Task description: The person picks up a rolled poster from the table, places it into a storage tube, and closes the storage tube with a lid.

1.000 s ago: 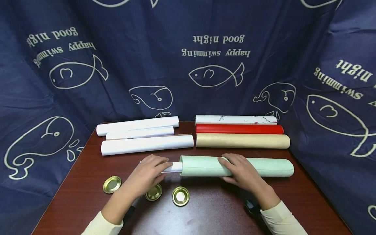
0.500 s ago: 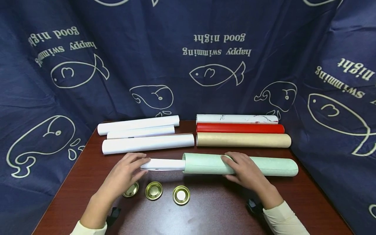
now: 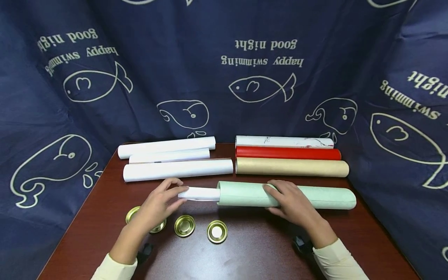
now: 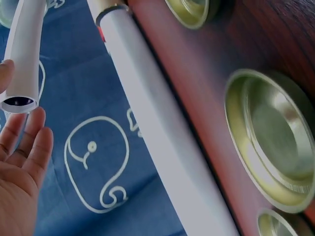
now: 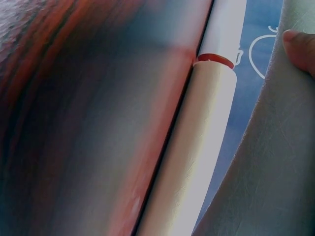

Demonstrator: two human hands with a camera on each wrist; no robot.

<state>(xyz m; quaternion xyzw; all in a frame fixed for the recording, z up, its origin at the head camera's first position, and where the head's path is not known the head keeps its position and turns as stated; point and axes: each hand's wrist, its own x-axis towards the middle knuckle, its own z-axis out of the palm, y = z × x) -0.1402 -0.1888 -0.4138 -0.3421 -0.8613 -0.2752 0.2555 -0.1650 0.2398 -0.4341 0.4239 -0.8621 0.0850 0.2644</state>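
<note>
My left hand [image 3: 159, 202] is at the outer end of a narrow white paper roll [image 3: 203, 194], index finger on top of it. In the left wrist view a digit lies on the side of the roll [image 4: 24, 49], with other fingers [image 4: 39, 152] curving by its hollow end. The roll's other end is hidden inside a pale green paper tube [image 3: 241, 194], lying crosswise. My right hand [image 3: 288, 200] grips this tube near its middle, fingers over the top and thumb on the near side. A digit [image 5: 300, 49] presses the tube [image 5: 275, 137] in the right wrist view.
Several gold round lids [image 3: 184, 225] lie on the brown table [image 3: 252, 260], some partly behind the left forearm. White rolls [image 3: 178, 170] lie at back left. A tan tube [image 3: 292, 167], a red tube [image 3: 288, 153] and a patterned white one [image 3: 283, 141] lie at back right before a blue curtain [image 3: 196, 70].
My left hand first drew back left along the white roll to its outer end, then moved right with it, so less roll sticks out. My right hand has kept holding the green tube.
</note>
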